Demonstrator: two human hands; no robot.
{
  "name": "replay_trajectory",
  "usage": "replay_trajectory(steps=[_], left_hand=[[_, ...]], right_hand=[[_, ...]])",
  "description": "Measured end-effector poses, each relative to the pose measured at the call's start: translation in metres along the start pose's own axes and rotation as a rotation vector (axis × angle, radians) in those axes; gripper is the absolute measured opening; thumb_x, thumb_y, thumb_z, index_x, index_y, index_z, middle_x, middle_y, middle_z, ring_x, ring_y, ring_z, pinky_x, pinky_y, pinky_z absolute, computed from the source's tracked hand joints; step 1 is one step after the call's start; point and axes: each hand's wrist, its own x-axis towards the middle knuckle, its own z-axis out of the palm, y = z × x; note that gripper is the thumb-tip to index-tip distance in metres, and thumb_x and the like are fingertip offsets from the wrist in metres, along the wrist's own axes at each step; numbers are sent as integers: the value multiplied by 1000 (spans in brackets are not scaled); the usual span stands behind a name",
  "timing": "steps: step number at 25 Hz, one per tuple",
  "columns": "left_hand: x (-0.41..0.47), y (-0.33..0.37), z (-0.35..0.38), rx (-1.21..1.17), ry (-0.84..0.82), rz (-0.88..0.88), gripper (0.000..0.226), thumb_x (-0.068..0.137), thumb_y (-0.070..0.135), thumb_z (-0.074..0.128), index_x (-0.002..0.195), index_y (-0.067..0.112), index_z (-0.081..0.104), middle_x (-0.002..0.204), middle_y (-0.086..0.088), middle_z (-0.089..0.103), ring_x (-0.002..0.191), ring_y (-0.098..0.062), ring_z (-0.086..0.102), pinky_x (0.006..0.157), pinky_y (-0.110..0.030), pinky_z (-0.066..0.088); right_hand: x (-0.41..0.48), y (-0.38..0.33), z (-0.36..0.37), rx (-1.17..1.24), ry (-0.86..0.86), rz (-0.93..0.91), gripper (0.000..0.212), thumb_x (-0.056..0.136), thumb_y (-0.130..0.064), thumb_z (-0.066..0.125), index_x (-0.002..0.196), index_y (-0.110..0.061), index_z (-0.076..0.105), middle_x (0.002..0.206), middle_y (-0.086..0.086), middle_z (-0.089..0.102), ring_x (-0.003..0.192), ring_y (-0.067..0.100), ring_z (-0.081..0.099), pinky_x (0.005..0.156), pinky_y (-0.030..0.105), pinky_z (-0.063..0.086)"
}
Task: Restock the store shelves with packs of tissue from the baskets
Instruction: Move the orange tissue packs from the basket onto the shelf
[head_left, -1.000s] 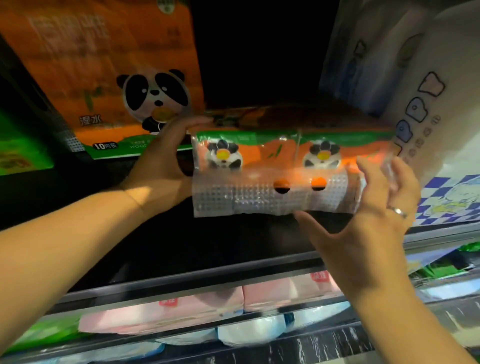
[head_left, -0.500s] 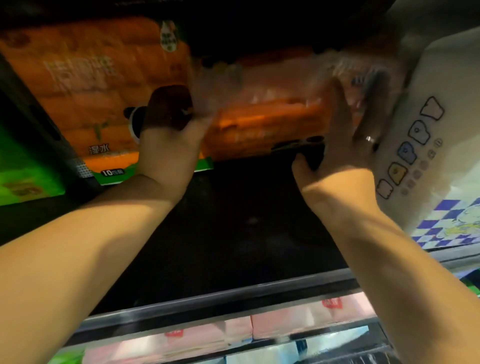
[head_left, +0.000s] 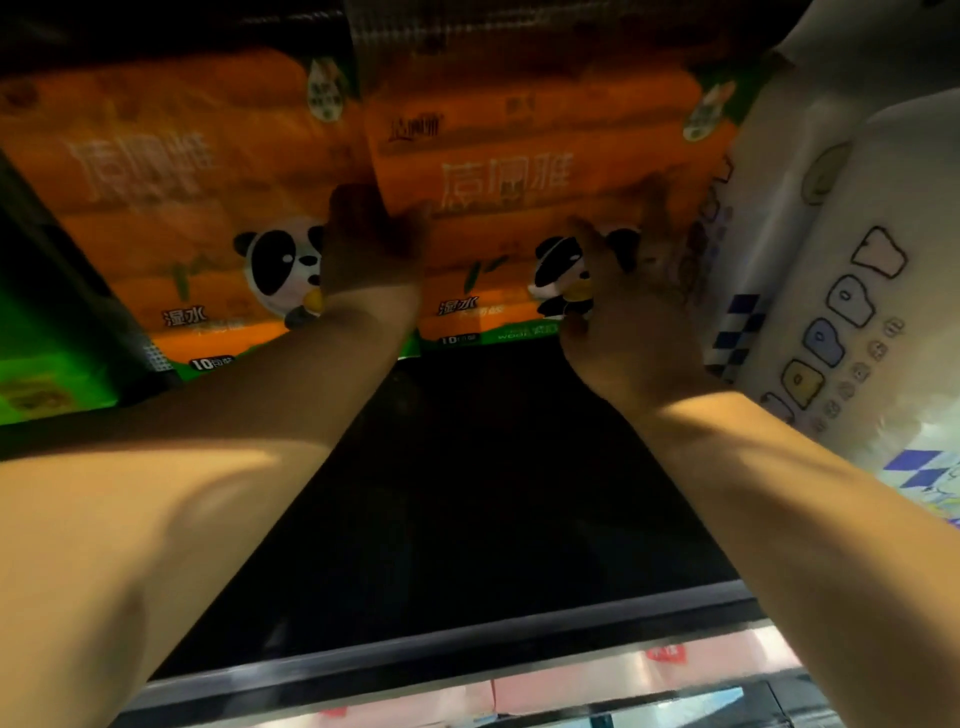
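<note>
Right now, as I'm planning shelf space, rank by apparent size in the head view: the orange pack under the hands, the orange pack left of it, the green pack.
1-2. Middle orange pack and left orange pack: alike, same print, unranked.
3. Green pack: smallest, but cut off by the frame.

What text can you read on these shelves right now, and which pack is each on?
"湿水": left orange pack and right orange pack, beside each panda.
"10": bottom strip of both orange packs.
"APPY": white pack, outlined letters; the letter before them is unclear.
Too blurred to read: the large brand characters and small print on the orange packs, and the red labels on the pink packs.
</note>
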Motion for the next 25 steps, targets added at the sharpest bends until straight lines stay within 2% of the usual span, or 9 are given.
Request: replay_trajectory(steps=[2,3,5,7,10,13,17,20,25], left_hand=[[8,-12,2,94,-22,2,48,100,37,42,137,6,44,137,-14,50,127,-25,45,91,-10,27],[7,-18,1,126,-20,62,52,100,41,39,139,6,42,138,-16,48,128,-28,45,98,-14,30],[-8,-26,-1,239,-69,238,64,95,42,42,143,0,35,138,-26,44,124,-43,45,100,-39,43],[-26,-36,-2,573,-97,384,73,83,31,59,143,-3,33,138,-35,38,120,-57,40,91,-56,44],[-24,-39,-9,808,-129,489,85,67,26,72,142,5,39,139,-27,41,117,-47,36,88,-53,42],[-23,-39,-14,802,-135,528,82,65,28,72,139,6,45,133,-27,45,112,-38,28,89,-53,41],[-27,-37,-21,735,-153,522,78,68,35,59,140,12,42,138,-25,42,121,-47,36,96,-55,38],[-28,-33,-24,690,-179,540,75,71,39,51,140,16,32,138,-26,42,122,-52,40,94,-56,41],[-25,-28,-27,619,-329,322,90,70,61,33,146,11,32,136,-27,43,123,-51,43,93,-52,47]], right_hand=[[5,-4,2,1,-13,1,79,88,-24,58,153,-39,14,161,11,-12,147,37,2,108,47,33],[9,-5,2,-9,-25,12,82,89,-22,58,152,-42,10,160,9,-18,147,38,-2,107,48,34],[21,-5,3,-42,-59,42,85,90,-20,58,151,-45,4,160,8,-21,147,39,-7,105,52,35],[29,-9,6,-65,-113,56,91,90,-21,61,151,-45,-2,159,11,-23,146,43,-5,100,54,39],[32,-16,10,-104,-146,65,99,87,-21,64,151,-40,-9,157,19,-23,144,48,9,89,53,49],[24,-20,7,-57,-198,99,100,87,-26,65,151,-38,-10,158,18,-21,140,46,24,87,46,46],[3,-20,-2,-33,-272,150,96,87,-28,63,151,-41,-8,160,13,-11,140,40,23,96,48,44],[-5,-18,-8,25,-291,185,96,87,-27,63,150,-42,-7,159,9,-20,143,38,19,101,47,44],[-4,-19,-10,118,-194,210,93,88,-28,63,152,-39,-4,160,12,-12,141,40,25,102,43,40]])
